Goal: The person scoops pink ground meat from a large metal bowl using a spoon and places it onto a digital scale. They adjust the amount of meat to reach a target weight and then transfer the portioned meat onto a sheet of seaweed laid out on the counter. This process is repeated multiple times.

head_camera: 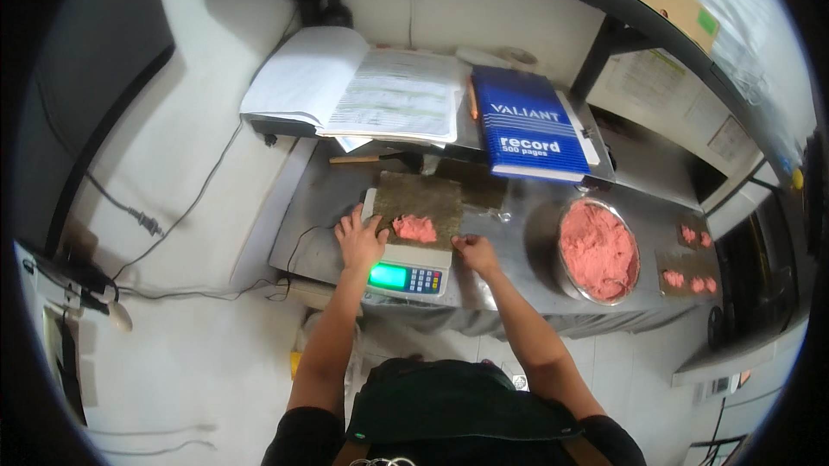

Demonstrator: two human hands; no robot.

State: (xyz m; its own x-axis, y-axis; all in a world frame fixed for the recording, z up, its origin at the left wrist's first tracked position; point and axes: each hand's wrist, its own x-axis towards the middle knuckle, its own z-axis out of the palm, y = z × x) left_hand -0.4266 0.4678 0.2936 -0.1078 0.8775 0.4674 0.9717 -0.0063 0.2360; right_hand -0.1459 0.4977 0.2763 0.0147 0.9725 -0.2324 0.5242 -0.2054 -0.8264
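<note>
A dark greenish-brown sheet, apparently seaweed (420, 197), lies on a digital scale (414, 257) with a lit green display. On the sheet's lower half sits a lump of pink paste (414, 229). My left hand (361, 239) rests at the left edge of sheet and scale, fingers spread, thumb close to the paste. At the lower right corner, my right hand (476, 253) pinches the sheet between thumb and fingers. To the right stands a round metal bowl (565, 281) full of pink paste (596, 249).
Behind the scale lie another dark sheet (482, 184) and a wooden-handled tool (356, 159). A raised shelf holds open papers (395, 90) and a blue record book (531, 122). At right, dark sheets (686, 265) bear pink lumps. A cable (295, 252) runs left of the scale.
</note>
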